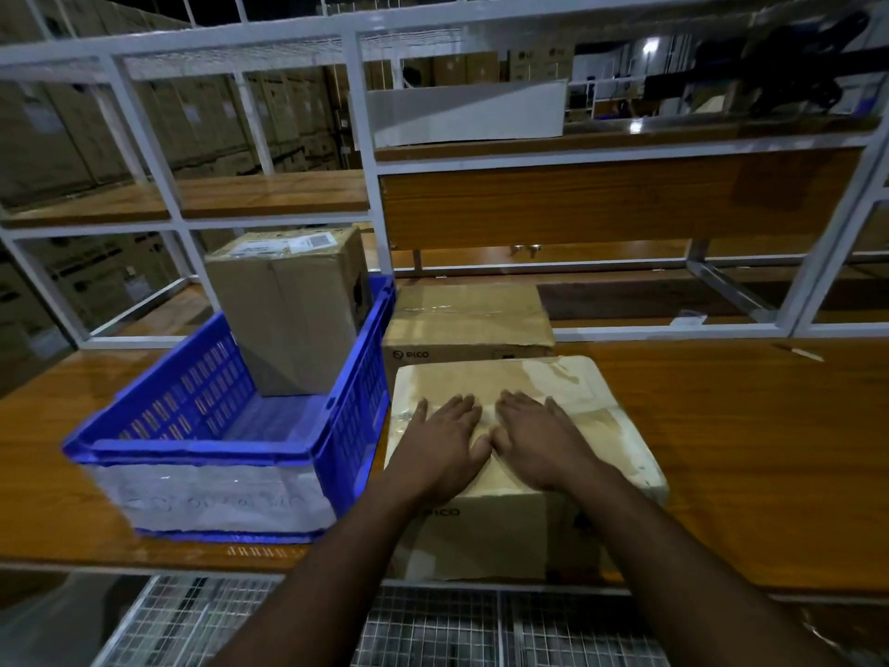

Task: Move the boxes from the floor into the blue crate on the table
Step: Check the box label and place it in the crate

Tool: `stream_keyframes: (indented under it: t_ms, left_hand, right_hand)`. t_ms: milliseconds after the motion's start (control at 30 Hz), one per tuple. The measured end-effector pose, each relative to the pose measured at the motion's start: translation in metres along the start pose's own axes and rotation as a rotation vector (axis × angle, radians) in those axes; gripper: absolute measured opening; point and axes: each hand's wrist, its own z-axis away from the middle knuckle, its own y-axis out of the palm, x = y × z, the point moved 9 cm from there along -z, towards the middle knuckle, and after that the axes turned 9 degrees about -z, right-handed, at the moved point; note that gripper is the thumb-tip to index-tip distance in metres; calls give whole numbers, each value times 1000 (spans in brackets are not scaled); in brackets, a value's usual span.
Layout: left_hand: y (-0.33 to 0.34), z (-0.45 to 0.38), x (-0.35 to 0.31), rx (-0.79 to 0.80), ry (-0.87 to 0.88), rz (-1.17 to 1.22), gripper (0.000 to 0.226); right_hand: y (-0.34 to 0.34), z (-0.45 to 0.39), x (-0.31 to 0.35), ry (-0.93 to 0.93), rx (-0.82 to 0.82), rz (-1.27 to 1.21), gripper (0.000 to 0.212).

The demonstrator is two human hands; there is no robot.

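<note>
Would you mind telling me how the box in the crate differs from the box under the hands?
The crate box stands tall inside the blue crate; the near box lies flat on the table. The crate box is untouched; both hands, left and right, rest on the near box. Both are taped brown cardboard.

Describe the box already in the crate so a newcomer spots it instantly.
Find the blue crate on the left of the wooden table. The tall box stands upright in its far right corner. Unlike the two flat PICO boxes beside the crate, it carries a white shipping label on top.
</note>
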Motion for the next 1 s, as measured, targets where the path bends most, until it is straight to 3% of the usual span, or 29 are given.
stream_keyframes:
  t_ms: [133,300,500,600,700,833,1000]
  left_hand:
    - [1,-2,12,-6,-52,16,64]
    - [4,-2,53,10,-191,55,68]
    - [6,-1,63,6,-221,111,71]
    - [4,3,67,-38,-283,210,77]
    - [3,14,81,-92,-471,394,92]
    - [0,26,83,-119,-544,468,94]
    - [-18,55,76,-328,-534,505,97]
  right_hand:
    - [1,-4,-7,20,-25,15,60]
    - [-15,-3,-48,188,-115,50,70]
    - [-18,-2,-56,193,-131,20,68]
    - [-31,6,-78,369,-296,-33,69]
    - [-38,18,-96,550,-368,-133,71]
    - [-44,28,-91,522,-444,-200,64]
    - [-59,64,-82,459,-620,-344,75]
